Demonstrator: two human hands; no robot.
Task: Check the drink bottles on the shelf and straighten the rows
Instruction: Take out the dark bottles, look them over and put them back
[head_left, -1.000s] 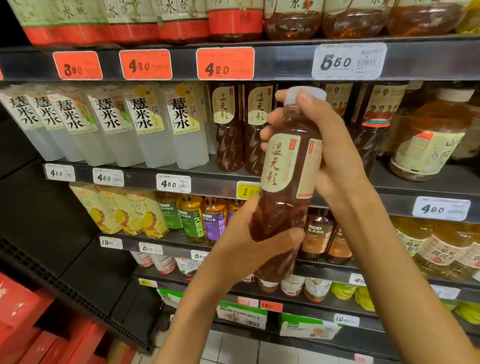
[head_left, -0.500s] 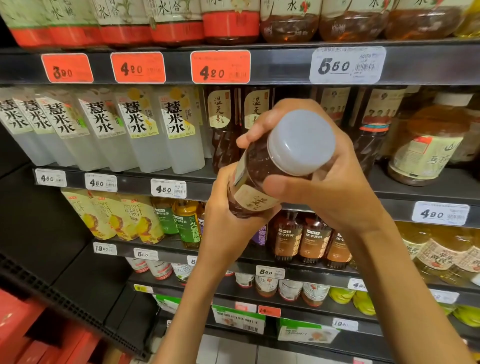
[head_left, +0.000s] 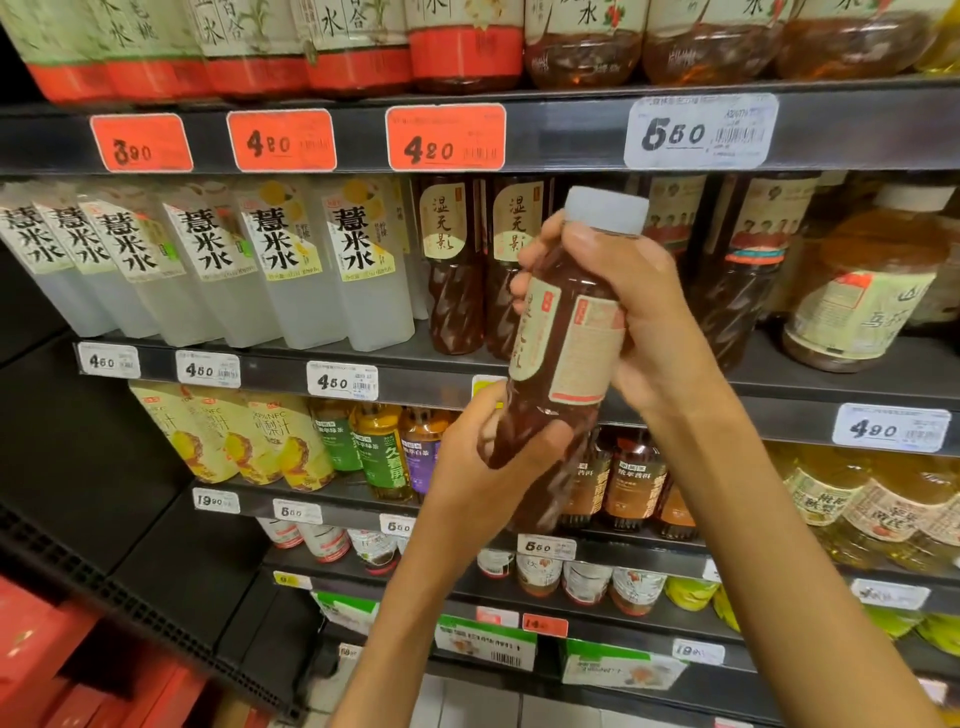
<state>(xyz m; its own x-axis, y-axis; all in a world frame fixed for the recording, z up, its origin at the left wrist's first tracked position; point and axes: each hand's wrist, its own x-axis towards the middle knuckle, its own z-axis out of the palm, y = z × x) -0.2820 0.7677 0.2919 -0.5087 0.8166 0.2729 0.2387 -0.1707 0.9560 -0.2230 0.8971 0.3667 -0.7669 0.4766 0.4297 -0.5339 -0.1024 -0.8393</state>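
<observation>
I hold a dark brown drink bottle with a beige label and a pale grey cap out in front of the second shelf. It stands nearly upright, its cap leaning slightly right. My right hand grips its neck and upper body. My left hand grips its lower end from below. Two matching brown bottles stand in the row right behind it, and a gap shows to their right.
White cloudy bottles fill the left of the same shelf. More brown bottles and a squat amber bottle stand to the right. Shelves above and below carry further drinks and price tags. Red boxes sit at bottom left.
The bottle was tipped with its cap toward me half a second ago; now it stands nearly upright again, label side on. Both hands kept their hold.
</observation>
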